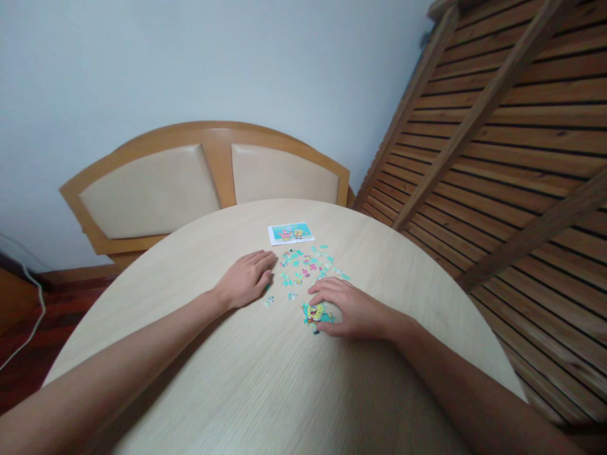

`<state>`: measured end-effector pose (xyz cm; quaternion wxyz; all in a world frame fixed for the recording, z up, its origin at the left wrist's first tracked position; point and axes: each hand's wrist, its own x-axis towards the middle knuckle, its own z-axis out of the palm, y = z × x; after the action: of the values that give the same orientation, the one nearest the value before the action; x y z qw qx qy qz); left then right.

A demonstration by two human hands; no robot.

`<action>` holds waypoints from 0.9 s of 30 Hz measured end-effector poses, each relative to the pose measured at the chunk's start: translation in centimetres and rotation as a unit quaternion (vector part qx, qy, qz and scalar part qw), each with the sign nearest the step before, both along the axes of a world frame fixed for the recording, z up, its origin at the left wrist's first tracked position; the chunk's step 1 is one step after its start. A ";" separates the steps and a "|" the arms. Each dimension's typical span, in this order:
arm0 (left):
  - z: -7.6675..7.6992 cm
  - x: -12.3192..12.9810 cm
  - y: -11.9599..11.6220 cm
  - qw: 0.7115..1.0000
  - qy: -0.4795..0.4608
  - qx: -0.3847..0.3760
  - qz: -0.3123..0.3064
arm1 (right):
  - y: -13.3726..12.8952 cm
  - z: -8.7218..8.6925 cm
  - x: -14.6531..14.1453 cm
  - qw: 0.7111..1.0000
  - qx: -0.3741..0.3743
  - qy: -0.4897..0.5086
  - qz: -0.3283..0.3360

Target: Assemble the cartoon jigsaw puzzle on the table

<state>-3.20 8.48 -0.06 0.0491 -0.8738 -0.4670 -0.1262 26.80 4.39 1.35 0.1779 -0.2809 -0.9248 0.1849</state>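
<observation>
My left hand [246,278] rests palm down on the table, fingers stretched toward the loose puzzle pieces. My right hand [348,308] curves over the right side of a joined puzzle section [315,312] showing a yellow character on teal; its thumb and fingers are apart around the section's edge. Several loose teal and pink pieces [306,273] lie scattered between and beyond the hands. Two small pieces, one of them a patterned piece [269,301], lie just right of my left hand. Behind the pieces is a picture sheet [291,233] with a pink and a yellow character.
The round pale wooden table [227,392] fills the foreground. A padded wooden headboard [226,161] stands against the wall behind it. Wooden slats [474,145] lean at the right. A white cable [40,303] hangs at the far left.
</observation>
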 end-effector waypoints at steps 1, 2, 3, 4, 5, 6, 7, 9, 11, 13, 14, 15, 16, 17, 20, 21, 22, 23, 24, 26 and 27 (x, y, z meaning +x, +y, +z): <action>0.0 0.4 0.3 1.000 0.003 -0.006 -0.014 | 0.0 0.1 0.0 1.000 0.000 0.000 0.001; 0.0 0.8 0.6 1.000 0.007 -0.011 -0.023 | 0.0 0.1 0.0 1.000 0.001 0.000 0.001; 0.0 1.2 0.9 0.999 0.010 -0.014 -0.029 | -0.1 0.1 0.0 1.000 0.002 0.000 0.001; 0.0 1.5 1.0 0.999 0.012 -0.016 -0.029 | -0.1 0.2 0.0 1.000 0.002 0.000 0.000; 0.1 1.7 1.2 0.999 0.014 -0.017 -0.028 | -0.1 0.2 0.0 1.000 0.002 -0.001 -0.001; 0.1 1.9 1.2 0.999 0.016 -0.016 -0.024 | -0.1 0.2 0.0 1.000 0.001 -0.002 -0.002; 0.1 1.9 1.1 1.000 0.018 -0.013 -0.019 | -0.1 0.1 0.0 1.000 0.001 -0.003 -0.002; 0.3 1.8 0.7 1.000 0.021 -0.003 -0.005 | 0.0 0.1 0.0 1.000 0.000 -0.004 0.000; 0.5 1.5 -0.2 1.000 0.025 0.008 0.011 | 0.0 0.0 0.0 1.000 -0.001 -0.003 0.002; 0.8 1.3 -1.4 0.999 0.028 0.016 0.026 | 0.1 -0.1 0.0 1.000 -0.001 -0.002 0.001; 1.0 1.3 -2.2 0.999 0.029 0.018 0.030 | 0.1 -0.1 0.0 1.000 -0.001 -0.002 0.000; 1.1 1.4 -3.0 0.999 0.030 0.020 0.030 | 0.1 -0.1 0.0 1.000 0.000 -0.002 0.000; 1.2 1.6 -3.8 0.999 0.030 0.031 0.024 | 0.1 -0.1 0.0 1.000 0.001 -0.002 0.000; 1.3 1.9 -4.6 0.999 0.029 0.039 0.012 | 0.1 -0.1 0.0 1.000 0.002 -0.001 0.000; 1.3 2.9 -6.7 0.998 0.016 0.051 -0.030 | 0.0 0.0 0.0 1.000 0.003 0.000 0.000; 1.3 3.2 -7.3 0.998 0.009 0.052 -0.040 | 0.0 0.0 0.0 1.000 0.002 -0.001 0.000; 1.3 3.4 -7.7 0.998 0.003 0.049 -0.049 | -0.1 0.1 0.0 1.000 0.001 -0.002 -0.001; 1.2 3.6 -8.1 0.997 -0.004 0.046 -0.057 | -0.1 0.1 0.0 1.000 0.001 -0.004 -0.001; 1.2 3.8 -8.4 0.997 -0.011 0.042 -0.063 | -0.1 0.1 0.0 1.000 0.000 -0.007 -0.001; 1.2 3.9 -8.9 0.996 -0.019 0.033 -0.078 | -0.1 0.1 0.0 1.000 0.000 -0.011 0.000; 1.2 3.9 -9.1 0.996 -0.022 0.028 -0.085 | -0.1 0.1 0.0 1.000 0.001 -0.012 0.000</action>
<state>0.67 -0.58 1.16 0.0525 -0.9055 -0.3885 -0.1626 26.79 4.33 1.47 0.1671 -0.2825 -0.9272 0.1806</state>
